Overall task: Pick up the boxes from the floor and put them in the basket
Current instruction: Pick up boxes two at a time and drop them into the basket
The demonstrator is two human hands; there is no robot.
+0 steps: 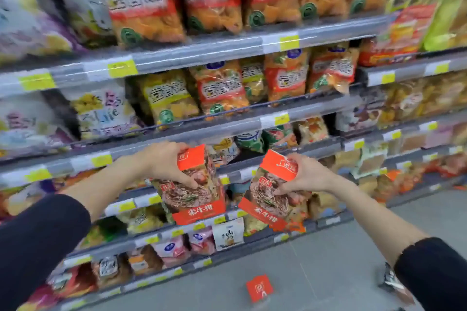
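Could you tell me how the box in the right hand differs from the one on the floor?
The right-hand box is held tilted by the right hand; the floor box lies untouched. The right-hand box shows a food picture; the floor box shows mainly red. Both are red.

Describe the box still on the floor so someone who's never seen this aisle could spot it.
Find the grey floor in front of the snack shelves. The floor box lies there near the lowest shelf, below the raised hands. The left hand grips the left box and the right hand the right box; only this red one lies unheld.
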